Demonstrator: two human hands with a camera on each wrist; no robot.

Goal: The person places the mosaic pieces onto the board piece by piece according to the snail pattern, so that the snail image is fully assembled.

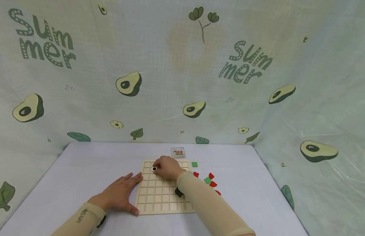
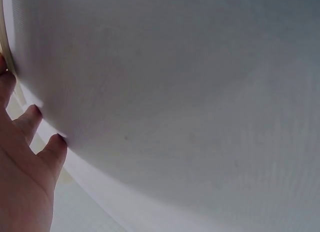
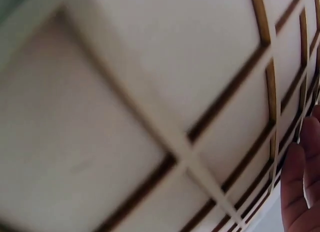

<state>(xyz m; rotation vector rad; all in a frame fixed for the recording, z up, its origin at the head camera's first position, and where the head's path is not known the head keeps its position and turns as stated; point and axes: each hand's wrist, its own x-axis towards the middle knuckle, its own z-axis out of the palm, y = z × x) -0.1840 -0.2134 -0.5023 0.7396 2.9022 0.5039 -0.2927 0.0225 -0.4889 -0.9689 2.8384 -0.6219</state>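
A pale wooden grid board point(image 1: 150, 190) with raised square cells lies on the white table. My right hand point(image 1: 167, 167) is over its upper part and pinches a small round white piece with a black centre point(image 1: 154, 169) between thumb and fingers, close over a cell near the upper left. My left hand point(image 1: 118, 195) rests at the board's left edge, fingers spread, fingertips up by the side and thumb by the lower left corner. In the left wrist view, the left fingers point(image 2: 52, 151) touch the board's rim. Right fingertips point(image 3: 294, 162) show beside the grid in the right wrist view.
Behind the board lies a small picture card point(image 1: 178, 152) with a coloured figure on a grid. A green square tile point(image 1: 194, 164) sits near the upper right corner. Several red and green pieces point(image 1: 207, 180) lie right of the board, partly behind the right sleeve point(image 1: 212, 203).
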